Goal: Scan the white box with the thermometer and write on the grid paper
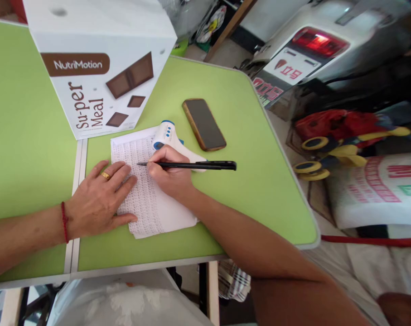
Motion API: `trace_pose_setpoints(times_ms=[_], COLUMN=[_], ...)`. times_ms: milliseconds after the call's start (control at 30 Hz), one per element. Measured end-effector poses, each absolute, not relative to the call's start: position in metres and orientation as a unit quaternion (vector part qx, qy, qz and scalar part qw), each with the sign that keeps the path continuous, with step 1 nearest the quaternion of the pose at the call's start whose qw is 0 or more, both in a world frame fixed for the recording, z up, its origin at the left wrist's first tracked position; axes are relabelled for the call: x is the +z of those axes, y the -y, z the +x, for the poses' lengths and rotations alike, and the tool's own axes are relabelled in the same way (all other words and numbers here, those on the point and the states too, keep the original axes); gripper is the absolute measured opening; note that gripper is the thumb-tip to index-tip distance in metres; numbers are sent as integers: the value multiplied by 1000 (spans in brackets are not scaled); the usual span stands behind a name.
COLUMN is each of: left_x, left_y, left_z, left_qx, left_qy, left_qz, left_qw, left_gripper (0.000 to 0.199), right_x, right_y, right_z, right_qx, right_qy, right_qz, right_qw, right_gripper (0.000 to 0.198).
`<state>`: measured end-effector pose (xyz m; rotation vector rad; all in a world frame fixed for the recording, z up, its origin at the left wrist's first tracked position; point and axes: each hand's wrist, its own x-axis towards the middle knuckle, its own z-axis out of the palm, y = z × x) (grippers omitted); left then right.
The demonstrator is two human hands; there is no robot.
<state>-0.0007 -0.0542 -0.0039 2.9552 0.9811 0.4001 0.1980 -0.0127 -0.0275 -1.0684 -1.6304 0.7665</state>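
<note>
Closed around a black pen [208, 165], my right hand [171, 174] rests on a sheet of paper [178, 213], and the pen's tip is at the handwriting. Rows of small dark writing cover the left part of the sheet; its right part is blank where it shows. My left hand [105, 197] lies flat on the paper's left side with fingers spread, a gold ring on one finger and a red cord at the wrist. A white and blue infrared thermometer [166, 134] lies at the sheet's upper edge, partly hidden behind my right hand.
A tall white NutriMotion box [99, 104] stands behind the paper on the green folding table [253, 194]. Right of the thermometer lies a phone [205, 124] in a brown case. Beyond the table are a white scooter [314, 40] and a printed white sack [378, 190].
</note>
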Motion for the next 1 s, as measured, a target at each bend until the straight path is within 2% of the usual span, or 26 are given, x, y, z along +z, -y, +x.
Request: trace_pose_setpoints(times_ms=[733, 1000], left_x=[-4, -4], left_y=[54, 54], left_z=[0, 0], left_qx=[125, 121], left_qy=[-314, -315], left_qz=[941, 941], left_qw=[2, 2], left_gripper=[65, 64], right_x=[-27, -24], right_y=[13, 13], right_z=[198, 198], right_qx=[337, 339], right_qy=[711, 709], right_qz=[-432, -431], right_qw=[441, 444], right_gripper=[9, 10])
